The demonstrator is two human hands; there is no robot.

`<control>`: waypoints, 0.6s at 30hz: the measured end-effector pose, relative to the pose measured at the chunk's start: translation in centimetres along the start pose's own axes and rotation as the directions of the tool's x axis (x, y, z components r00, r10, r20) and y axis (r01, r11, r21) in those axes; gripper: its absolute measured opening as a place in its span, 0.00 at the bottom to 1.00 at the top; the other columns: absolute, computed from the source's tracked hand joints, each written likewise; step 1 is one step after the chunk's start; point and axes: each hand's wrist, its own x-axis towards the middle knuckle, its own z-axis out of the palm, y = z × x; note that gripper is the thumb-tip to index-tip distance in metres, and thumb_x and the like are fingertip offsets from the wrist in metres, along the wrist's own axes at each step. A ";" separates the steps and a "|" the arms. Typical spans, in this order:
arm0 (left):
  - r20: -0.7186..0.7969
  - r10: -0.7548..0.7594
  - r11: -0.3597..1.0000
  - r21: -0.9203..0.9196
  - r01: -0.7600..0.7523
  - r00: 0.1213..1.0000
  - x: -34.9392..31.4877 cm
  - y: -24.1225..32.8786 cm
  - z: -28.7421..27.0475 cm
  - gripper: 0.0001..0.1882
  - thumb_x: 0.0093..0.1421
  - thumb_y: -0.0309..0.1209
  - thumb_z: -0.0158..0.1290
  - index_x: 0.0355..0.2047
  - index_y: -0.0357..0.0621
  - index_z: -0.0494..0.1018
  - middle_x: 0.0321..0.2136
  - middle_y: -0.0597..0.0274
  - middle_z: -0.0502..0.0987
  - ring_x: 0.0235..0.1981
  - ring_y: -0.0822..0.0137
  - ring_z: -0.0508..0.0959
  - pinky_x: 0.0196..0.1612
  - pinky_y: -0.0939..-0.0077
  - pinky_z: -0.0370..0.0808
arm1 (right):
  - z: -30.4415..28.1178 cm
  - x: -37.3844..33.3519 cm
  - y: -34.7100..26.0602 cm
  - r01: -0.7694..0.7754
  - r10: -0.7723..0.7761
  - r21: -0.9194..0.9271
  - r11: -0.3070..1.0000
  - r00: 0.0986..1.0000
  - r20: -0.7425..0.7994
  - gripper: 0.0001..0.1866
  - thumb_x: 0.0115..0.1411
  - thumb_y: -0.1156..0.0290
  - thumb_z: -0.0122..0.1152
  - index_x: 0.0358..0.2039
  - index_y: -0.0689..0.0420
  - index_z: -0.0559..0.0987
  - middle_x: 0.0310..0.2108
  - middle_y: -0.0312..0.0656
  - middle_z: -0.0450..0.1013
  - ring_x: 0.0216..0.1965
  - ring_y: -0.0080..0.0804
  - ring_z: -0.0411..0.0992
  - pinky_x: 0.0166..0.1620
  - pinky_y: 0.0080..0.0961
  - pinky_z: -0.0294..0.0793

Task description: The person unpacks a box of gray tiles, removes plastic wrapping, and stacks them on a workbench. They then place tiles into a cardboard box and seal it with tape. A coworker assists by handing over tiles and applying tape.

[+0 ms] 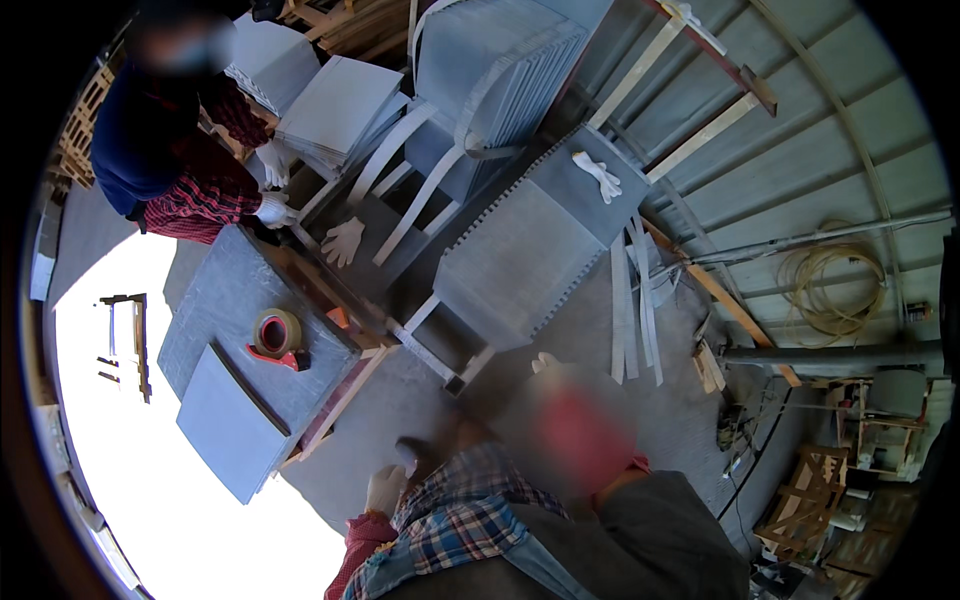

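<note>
My left hand point(385, 490), in a white work glove, hangs low beside my plaid garment, its fingers loose and nothing visible in them. Of my right hand point(545, 362), only pale gloved fingertips show past a blurred red patch, so its grip is hidden. Ahead of me a stack of grey sheets with notched edges point(520, 262) lies on a metal frame point(428, 345). One loose white glove point(598, 177) rests on a grey sheet at its far end. To the left stands a grey-topped table point(225, 300) with a tape roll in a red dispenser point(278, 335) and a grey panel point(230, 425).
At the far left a person point(160, 150) in white gloves stands by stacked grey panels point(335, 105). Another pale glove point(343, 242) lies near them. Tall strapped panels point(510, 70) stand behind. Long strips point(630, 300), a coiled hose point(830, 290) and wooden crates point(805, 495) are at right.
</note>
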 end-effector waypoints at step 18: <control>0.020 -0.092 0.995 0.049 0.091 0.996 3.6 0.6 -0.5 0.24 0.66 0.44 0.53 0.47 0.32 0.79 0.33 0.53 0.83 0.30 0.62 0.81 0.33 0.68 0.78 | -2.8 5.9 -3.1 -0.122 0.120 -0.046 0.991 0.992 -0.048 0.24 0.69 0.59 0.48 0.59 0.57 0.76 0.46 0.49 0.79 0.50 0.49 0.77 0.57 0.34 0.73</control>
